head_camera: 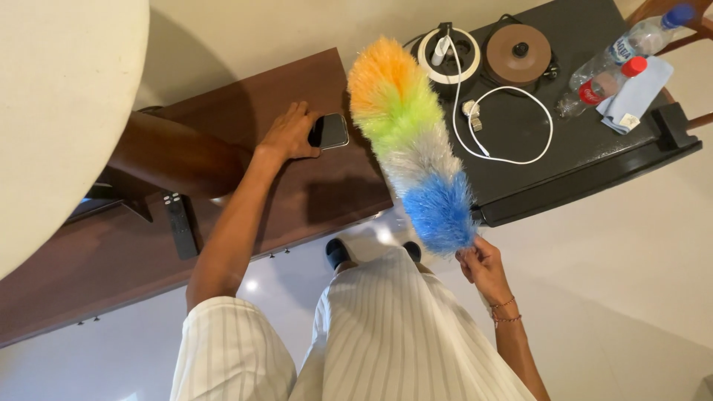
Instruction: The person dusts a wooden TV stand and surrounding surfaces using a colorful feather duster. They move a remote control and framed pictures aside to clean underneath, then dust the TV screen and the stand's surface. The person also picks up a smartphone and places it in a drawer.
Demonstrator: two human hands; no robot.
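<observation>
Duster [405, 137], fluffy w/ orange, green, grey & blue bands, lies angled across the gap where the brown wooden top [312, 193] meets the black table [579, 156]. Right hand [483, 263] is closed round its handle at the blue end, held low so the head can lie flat on the surfaces. Left hand [290, 134] rests on the wood, fingers curled onto a phone [328, 131], prob. to shift it clear of the bristles. Black side is cluttered: white cable [512, 126], round brown lid [518, 53], 2 plastic bottles [620, 63], pale blue cloth [635, 96]. Remote [180, 225] sits well apart, left.
</observation>
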